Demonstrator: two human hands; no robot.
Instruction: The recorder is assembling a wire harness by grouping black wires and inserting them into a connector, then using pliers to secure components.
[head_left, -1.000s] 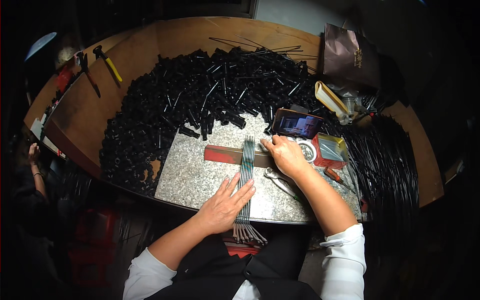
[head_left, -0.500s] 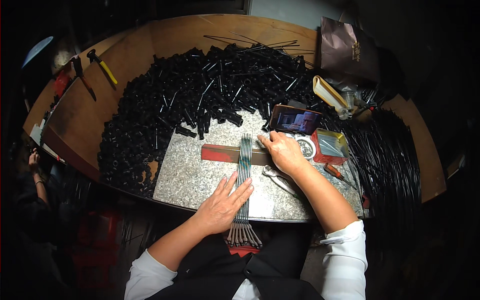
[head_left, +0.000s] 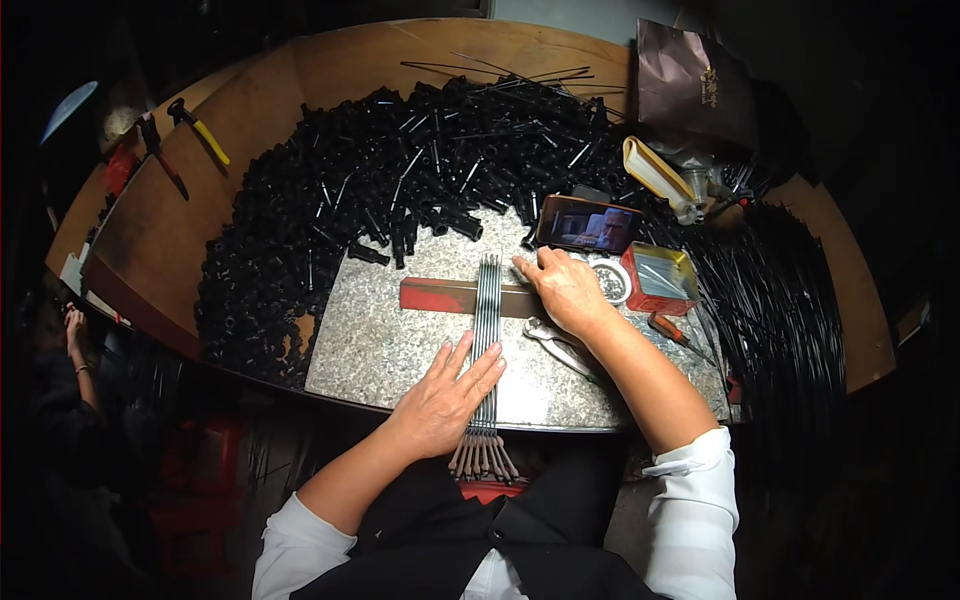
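My left hand lies with outstretched fingers on a row of thin, dark metal rods set side by side. The rods cross over a red and brown bar, and their pale, thicker lower ends hang past the worktop's front edge. Beyond the bar's right end, my right hand rests low with its fingers apart and the index finger pointing left; I see nothing held in it. Close to its wrist lie metal pliers. A round white dish of small bits sits just right of that hand.
Black tubular parts are heaped behind the speckled board. A propped phone, red tin and orange-handled screwdriver stand or lie at right, beside black rods. Yellow-handled pliers hang on the left wall. Another person's hand shows far left.
The whole view has shifted slightly, so the bench sits a little higher in the picture. Both hands keep nearly the same places on the rods and board. The phone's screen picture differs.
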